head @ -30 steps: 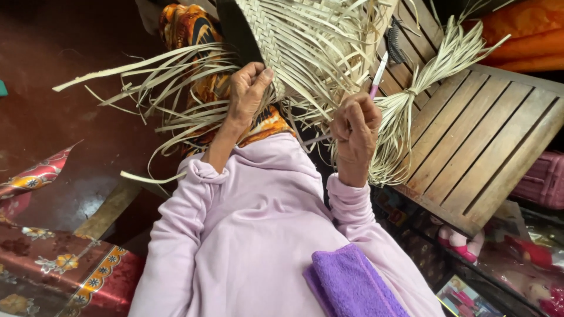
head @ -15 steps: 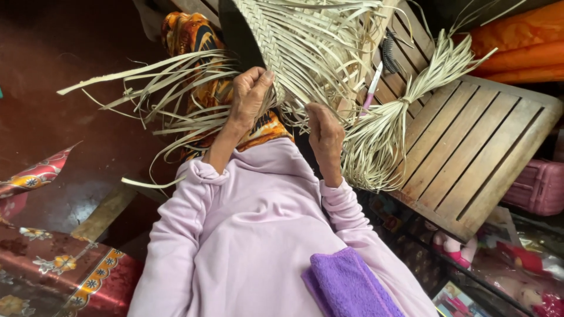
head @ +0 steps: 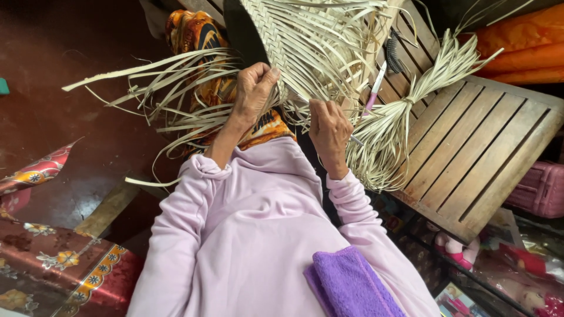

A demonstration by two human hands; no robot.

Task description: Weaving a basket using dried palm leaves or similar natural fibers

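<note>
Relative to the view half a second earlier, the right hand [head: 330, 130] had been lowered slightly along the loose strips, while the left hand [head: 254, 88] had been kept at the same spot on the weave.

The woven palm-strip mat [head: 305, 41] was held upright above the lap, its finished plaited section at the top and its unwoven strips [head: 176, 100] fanned out to the left and downward. The left hand was closed on the lower edge of the plaited section, thumb and fingers pinched together on the strips there. The right hand was curled shut around one or more loose strips just below that edge; the exact number could not be told.

A tied bundle of spare strips [head: 405, 117] lay on the slatted wooden panel [head: 487, 147] to the right, beside a pink-handled tool [head: 375, 85]. A purple cloth [head: 346, 285] rested on the lilac sleeve.

Plaiting was judged to be in hand. The next move was judged to call for a strip to be passed over and under its neighbours and drawn tight.
</note>
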